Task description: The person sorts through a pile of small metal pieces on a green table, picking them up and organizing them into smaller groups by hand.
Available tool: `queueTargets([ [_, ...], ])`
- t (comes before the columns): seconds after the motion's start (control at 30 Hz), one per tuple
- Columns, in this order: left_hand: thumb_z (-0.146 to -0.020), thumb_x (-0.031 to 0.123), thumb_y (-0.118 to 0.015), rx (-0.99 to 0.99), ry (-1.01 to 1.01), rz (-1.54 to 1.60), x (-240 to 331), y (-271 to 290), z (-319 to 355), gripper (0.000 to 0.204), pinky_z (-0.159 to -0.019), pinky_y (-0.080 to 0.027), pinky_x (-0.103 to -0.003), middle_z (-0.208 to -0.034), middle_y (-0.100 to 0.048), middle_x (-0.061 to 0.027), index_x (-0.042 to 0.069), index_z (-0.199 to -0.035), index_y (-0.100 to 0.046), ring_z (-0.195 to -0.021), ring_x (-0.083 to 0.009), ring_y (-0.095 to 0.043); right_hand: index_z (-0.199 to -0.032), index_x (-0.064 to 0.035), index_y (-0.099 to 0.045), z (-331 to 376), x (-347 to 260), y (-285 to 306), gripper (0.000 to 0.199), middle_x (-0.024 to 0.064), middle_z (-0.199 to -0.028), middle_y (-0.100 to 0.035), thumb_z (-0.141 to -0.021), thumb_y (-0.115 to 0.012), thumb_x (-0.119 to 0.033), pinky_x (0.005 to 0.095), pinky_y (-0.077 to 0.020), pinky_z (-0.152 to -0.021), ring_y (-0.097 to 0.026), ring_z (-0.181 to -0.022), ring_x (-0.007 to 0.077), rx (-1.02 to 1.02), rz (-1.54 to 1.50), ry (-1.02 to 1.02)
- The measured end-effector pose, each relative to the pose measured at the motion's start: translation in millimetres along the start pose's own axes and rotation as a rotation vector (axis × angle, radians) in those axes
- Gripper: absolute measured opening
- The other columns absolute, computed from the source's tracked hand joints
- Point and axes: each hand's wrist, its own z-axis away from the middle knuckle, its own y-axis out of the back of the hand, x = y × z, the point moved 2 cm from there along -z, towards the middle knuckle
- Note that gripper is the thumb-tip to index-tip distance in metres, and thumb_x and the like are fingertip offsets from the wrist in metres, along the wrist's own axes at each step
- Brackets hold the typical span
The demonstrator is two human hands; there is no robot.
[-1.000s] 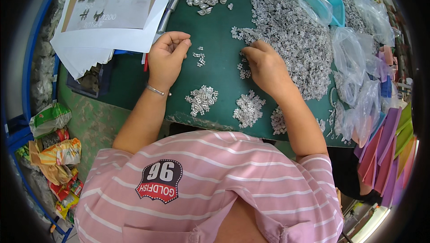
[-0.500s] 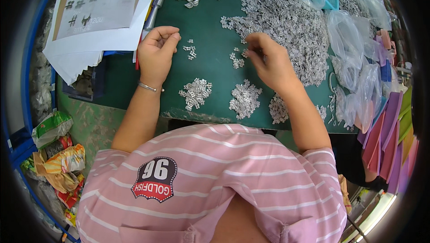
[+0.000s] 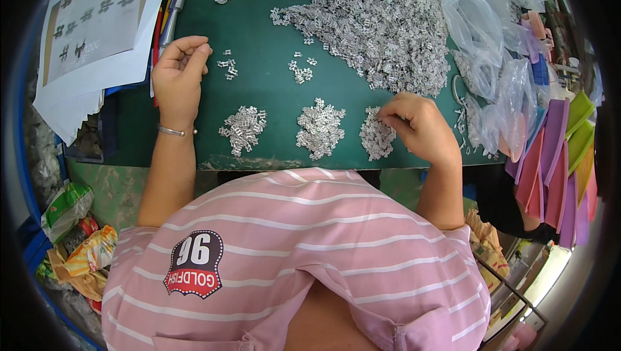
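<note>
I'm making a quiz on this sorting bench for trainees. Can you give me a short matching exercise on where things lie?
Things:
1. big heap of small metal parts
2. printed sheets
3. clear plastic bags
4. snack wrappers

Places:
A. below the mat, lower left
B. far middle of the green mat
C. right edge of the mat
D. beyond the left hand

Pairs: 1-B, 2-D, 3-C, 4-A

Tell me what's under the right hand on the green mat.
The right hand sits over the rightmost small pile of silver metal pieces on the green mat. Whatever its curled fingers pinch is hidden.
</note>
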Motion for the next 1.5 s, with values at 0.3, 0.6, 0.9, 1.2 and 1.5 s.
queueTargets([
  [0.3,-0.083,0.001,-0.064,0.013,0.020,0.013,2.4,0.0,-0.4,0.013,-0.056,-0.040,-0.017,-0.080,-0.063,-0.0028,-0.002,-0.096,-0.063,-0.063,-0.0049,-0.051,-0.091,0.0013,-0.064,-20.2,-4.0,-32.0,0.016,0.0156,-0.085,-0.060,-0.076,-0.058,0.005,0.0412,-0.0489,-0.069,-0.059,-0.079,0.0356,0.368,0.052,0.027],
  [0.6,-0.083,0.000,-0.063,0.011,0.021,0.011,3.2,-0.8,0.4,0.012,-0.056,-0.041,-0.017,-0.080,-0.063,-0.0031,-0.002,-0.095,-0.063,-0.062,-0.0048,-0.051,-0.093,0.0019,-0.065,-24.8,-7.0,-36.2,0.019,0.0162,-0.091,-0.062,-0.077,-0.058,0.007,0.0389,-0.0499,-0.072,-0.060,-0.084,0.0348,0.443,0.054,0.046],
  [0.9,-0.083,0.000,-0.064,0.011,0.016,0.014,2.7,0.1,0.4,0.012,-0.056,-0.041,-0.017,-0.080,-0.063,-0.0034,-0.002,-0.095,-0.063,-0.063,-0.0049,-0.051,-0.094,0.0014,-0.065,-32.6,-11.5,-40.9,0.016,0.0152,-0.090,-0.061,-0.078,-0.060,0.004,0.0387,-0.0495,-0.073,-0.060,-0.083,0.0337,0.404,-0.020,0.051],
  [1.2,-0.085,0.002,-0.063,0.005,-0.002,0.019,1.3,-0.1,0.4,0.012,-0.053,-0.038,-0.016,-0.080,-0.063,-0.0021,-0.001,-0.096,-0.063,-0.061,-0.0041,-0.050,-0.085,-0.0008,-0.063,-39.3,-8.8,-42.9,0.007,0.0125,-0.087,-0.060,-0.078,-0.063,-0.001,0.0393,-0.0500,-0.070,-0.060,-0.081,0.0320,0.400,0.091,0.024],
  [1.5,-0.083,0.000,-0.063,0.008,0.015,0.022,3.0,-1.0,0.6,0.012,-0.056,-0.041,-0.017,-0.079,-0.063,-0.0031,-0.002,-0.095,-0.063,-0.063,-0.0053,-0.052,-0.084,-0.0025,-0.064,-46.0,-15.4,-49.0,0.011,0.0111,-0.086,-0.059,-0.073,-0.064,-0.001,0.0392,-0.0496,-0.070,-0.059,-0.081,0.0312,0.435,0.202,0.097],
])
